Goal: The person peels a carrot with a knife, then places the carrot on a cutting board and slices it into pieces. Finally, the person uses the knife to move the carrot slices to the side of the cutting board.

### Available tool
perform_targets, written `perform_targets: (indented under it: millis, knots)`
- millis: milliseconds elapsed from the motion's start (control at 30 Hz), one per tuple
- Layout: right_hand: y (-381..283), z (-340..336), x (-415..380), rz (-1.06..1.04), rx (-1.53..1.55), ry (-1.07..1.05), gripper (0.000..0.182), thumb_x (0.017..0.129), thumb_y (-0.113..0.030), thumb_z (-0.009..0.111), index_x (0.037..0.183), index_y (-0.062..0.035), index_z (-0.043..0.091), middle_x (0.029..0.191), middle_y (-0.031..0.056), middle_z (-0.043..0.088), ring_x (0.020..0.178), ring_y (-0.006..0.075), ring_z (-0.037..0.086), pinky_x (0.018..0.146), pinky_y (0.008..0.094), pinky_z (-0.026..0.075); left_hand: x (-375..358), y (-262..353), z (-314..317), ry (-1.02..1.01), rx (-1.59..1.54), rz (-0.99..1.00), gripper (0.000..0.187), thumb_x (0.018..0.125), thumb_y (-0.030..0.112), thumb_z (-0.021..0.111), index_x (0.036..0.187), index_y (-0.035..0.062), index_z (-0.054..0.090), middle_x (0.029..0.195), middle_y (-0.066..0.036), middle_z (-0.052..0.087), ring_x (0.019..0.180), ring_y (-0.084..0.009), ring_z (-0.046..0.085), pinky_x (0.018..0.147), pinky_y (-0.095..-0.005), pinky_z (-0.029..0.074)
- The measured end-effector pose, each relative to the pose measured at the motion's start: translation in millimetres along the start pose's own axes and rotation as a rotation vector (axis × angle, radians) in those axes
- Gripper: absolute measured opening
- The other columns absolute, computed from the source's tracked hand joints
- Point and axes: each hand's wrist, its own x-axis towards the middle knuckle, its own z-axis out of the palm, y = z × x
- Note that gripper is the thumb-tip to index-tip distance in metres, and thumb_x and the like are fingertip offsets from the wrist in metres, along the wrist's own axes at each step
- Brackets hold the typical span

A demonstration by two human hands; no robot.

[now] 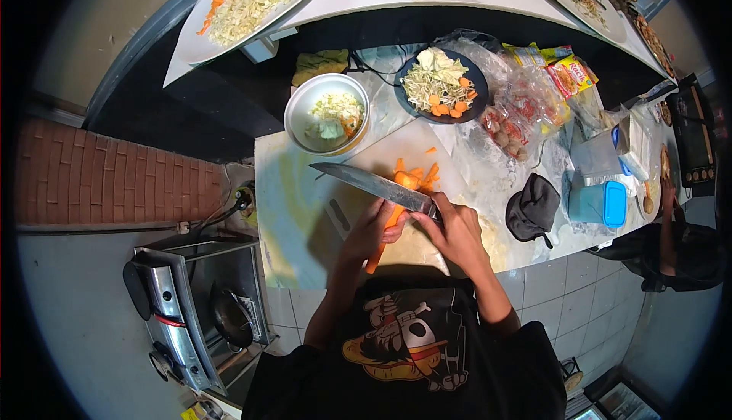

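Right hand [456, 229] clenched on a steel-bladed knife [374, 184], left hand [371, 231] grasping one tapered orange carrot [385, 235] on a pale cutting board [396, 153]; two round filled bowls [328, 113] beyond.

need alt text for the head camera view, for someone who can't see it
Seen from above, a person slices a carrot on a cutting board: the right hand holds a knife, the left hand steadies the carrot. Cut carrot pieces lie beyond the blade, with a bowl and a dark plate of chopped vegetables further back.
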Motion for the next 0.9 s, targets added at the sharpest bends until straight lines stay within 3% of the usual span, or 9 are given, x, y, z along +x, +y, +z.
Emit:
perform_targets:
  millis: [333, 467, 500, 633, 733, 800, 833, 900]
  knots:
    - [1.1, 4.3, 5.6, -0.036, -0.009, 0.127, 0.034, 0.087, -0.029, 0.074, 0.099, 0.0, 0.062, 0.055, 0.0177, 0.057, 0.05, 0.0378, 0.06, 0.048, 0.0413, 0.045, 1.5, 8.3, 5.4, 0.005, 0.023, -0.011, 0.034, 0.108, 0.036, 0.033, 0.112, 0.006, 0.047, 0.078, 0.001, 0.044, 0.054, -0.0018, 0.033, 0.046, -0.0165, 0.029]
    - [13.1, -0.9, 14.3, 0.085, 0.105, 0.232, 0.026, 0.09, -0.023, 0.071, 0.094, -0.0002, 0.062, 0.055, 0.0161, 0.056, 0.046, 0.0337, 0.057, 0.045, 0.0383, 0.041, -6.4, 11.0, 6.9, -0.031, 0.024, -0.067, 0.039, 0.108, 0.041, 0.034, 0.119, 0.006, 0.048, 0.078, 0.001, 0.044, 0.053, -0.0019, 0.033, 0.046, -0.0166, 0.029]
    - [10.5, -11.6, 17.6, 0.117, 0.034, 0.212, 0.025, 0.091, -0.024, 0.069, 0.095, -0.0014, 0.061, 0.062, 0.0184, 0.063, 0.054, 0.0363, 0.064, 0.049, 0.0414, 0.047, -9.4, 12.6, 9.3, -0.036, 0.006, -0.071, 0.042, 0.107, 0.042, 0.034, 0.124, 0.0061, 0.047, 0.078, 0.001, 0.044, 0.053, -0.0019, 0.033, 0.046, -0.0167, 0.03]
    - [13.9, -19.2, 14.6, 0.118, 0.098, 0.046, 0.026, 0.091, -0.025, 0.069, 0.096, -0.0011, 0.061, 0.062, 0.019, 0.062, 0.056, 0.0376, 0.064, 0.052, 0.0421, 0.048, -2.1, 1.1, 1.9, -0.005, -0.074, -0.009, 0.043, 0.107, 0.04, 0.036, 0.133, 0.0069, 0.045, 0.082, 0.0, 0.044, 0.054, -0.0017, 0.034, 0.046, -0.0166, 0.03]
    - [5.6, -13.1, 7.2, 0.067, 0.122, -0.023, 0.028, 0.091, -0.026, 0.069, 0.098, 0.0, 0.061, 0.065, 0.0195, 0.064, 0.06, 0.0392, 0.065, 0.055, 0.043, 0.05, 3.8, -5.8, -0.2, 0.032, -0.137, 0.007, 0.04, 0.107, 0.036, 0.038, 0.136, 0.0082, 0.042, 0.09, -0.002, 0.049, 0.063, -0.0045, 0.041, 0.054, -0.0188, 0.037]
    - [2.0, -7.8, 4.2, 0.068, 0.126, -0.041, 0.03, 0.091, -0.026, 0.069, 0.099, 0.0008, 0.061, 0.068, 0.0193, 0.066, 0.062, 0.0402, 0.065, 0.057, 0.0434, 0.051, 6.1, -9.4, 6.6, 0.137, -0.146, 0.077, 0.037, 0.107, 0.031, 0.038, 0.137, 0.0082, 0.041, 0.102, -0.003, 0.052, 0.077, -0.0088, 0.048, 0.064, -0.0237, 0.043]
    - [0.8, -7.0, 3.7, 0.108, 0.15, -0.063, 0.031, 0.091, -0.027, 0.069, 0.099, 0.0014, 0.061, 0.071, 0.0194, 0.067, 0.064, 0.0412, 0.065, 0.058, 0.0443, 0.051, 5.2, -8.0, 4.1, 0.069, -0.173, 0.083, 0.035, 0.107, 0.027, 0.04, 0.137, 0.0089, 0.04, 0.108, -0.003, 0.053, 0.089, -0.0123, 0.051, 0.074, -0.0278, 0.046]
    - [3.9, -6.0, 1.3, 0.096, 0.143, -0.081, 0.032, 0.091, -0.029, 0.069, 0.1, 0.0014, 0.061, 0.07, 0.0192, 0.066, 0.064, 0.0413, 0.065, 0.059, 0.0446, 0.051, 2.8, -6.8, 7.1, 0.09, -0.15, 0.085, 0.037, 0.106, 0.024, 0.041, 0.14, 0.0087, 0.038, 0.114, -0.004, 0.053, 0.09, -0.0125, 0.052, 0.075, -0.0278, 0.047]
